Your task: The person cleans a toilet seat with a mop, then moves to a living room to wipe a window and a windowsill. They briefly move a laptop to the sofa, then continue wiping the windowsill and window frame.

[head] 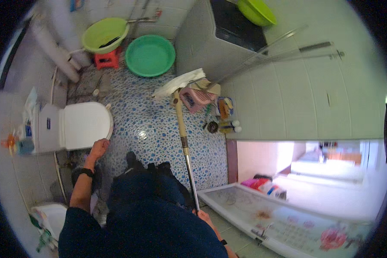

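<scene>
In my right hand (203, 216), at the lower middle of the head view, is the metal end of a long mop handle (191, 177). The handle runs up and slightly left to a white mop head (180, 83), held near a pink plastic stool or basket (195, 98). My left hand (100, 147), with a dark band on its wrist, is beside the front edge of the closed white toilet lid (86, 125). Its fingers are curled, and whether they touch the rim I cannot tell. Below the mop head lies a floor with a blue pebble pattern (148, 129).
A green basin (150, 56) stands near the back wall, beside a yellow-green basin (116, 29) on a red stool (106, 59). Brushes (225, 108) and bottles (236, 126) line the right wall. A glass-panelled door (277, 222) stands open at lower right, by the doorway's sill (232, 161).
</scene>
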Motion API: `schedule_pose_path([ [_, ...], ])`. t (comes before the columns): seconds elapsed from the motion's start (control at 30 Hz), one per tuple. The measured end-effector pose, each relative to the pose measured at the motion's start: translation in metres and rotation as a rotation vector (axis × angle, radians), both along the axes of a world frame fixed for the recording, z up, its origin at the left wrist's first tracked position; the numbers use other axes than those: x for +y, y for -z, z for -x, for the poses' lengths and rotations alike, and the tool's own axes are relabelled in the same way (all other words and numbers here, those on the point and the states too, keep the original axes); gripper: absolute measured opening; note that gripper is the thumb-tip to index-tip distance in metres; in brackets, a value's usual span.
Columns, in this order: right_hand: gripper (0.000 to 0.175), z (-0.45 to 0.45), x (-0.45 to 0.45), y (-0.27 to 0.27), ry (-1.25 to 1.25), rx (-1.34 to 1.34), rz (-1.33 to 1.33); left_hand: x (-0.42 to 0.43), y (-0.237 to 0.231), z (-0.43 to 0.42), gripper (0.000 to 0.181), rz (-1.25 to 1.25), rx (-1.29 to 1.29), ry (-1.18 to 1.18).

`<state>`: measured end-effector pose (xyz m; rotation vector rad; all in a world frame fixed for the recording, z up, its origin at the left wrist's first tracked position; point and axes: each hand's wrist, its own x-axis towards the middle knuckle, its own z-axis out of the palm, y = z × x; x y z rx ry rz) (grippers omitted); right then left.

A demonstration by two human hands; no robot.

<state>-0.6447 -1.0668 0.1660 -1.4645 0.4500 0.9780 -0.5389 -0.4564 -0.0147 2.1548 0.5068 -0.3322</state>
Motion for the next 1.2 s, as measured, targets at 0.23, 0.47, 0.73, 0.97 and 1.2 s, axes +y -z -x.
schedule_pose_path([
  [0.23, 0.022, 0.039, -0.036, 0.005, 0.42, 0.096, -0.071, -0.097, -0.017, -0.089, 0.015, -0.384, -0.091, 0.438],
  [0.47, 0.02, 0.099, -0.074, 0.046, 0.846, -0.017, -0.061, -0.21, -0.025, -0.161, 0.032, -0.254, -0.07, 0.493],
  [0.73, 0.025, 0.123, -0.101, 0.116, 1.335, 0.078, 0.025, -0.386, -0.163, -0.361, 0.056, -0.181, -0.506, 0.736],
  [0.97, 0.036, 0.099, -0.187, 0.242, 1.207, 0.037, 0.242, -0.546, -0.355, -0.52, 0.045, -0.006, -0.924, 0.666],
  [1.2, 0.022, -0.07, -0.282, 0.125, 1.495, -0.22, 0.208, -0.74, -0.464, -0.644, 0.039, 0.19, -1.167, 0.785],
])
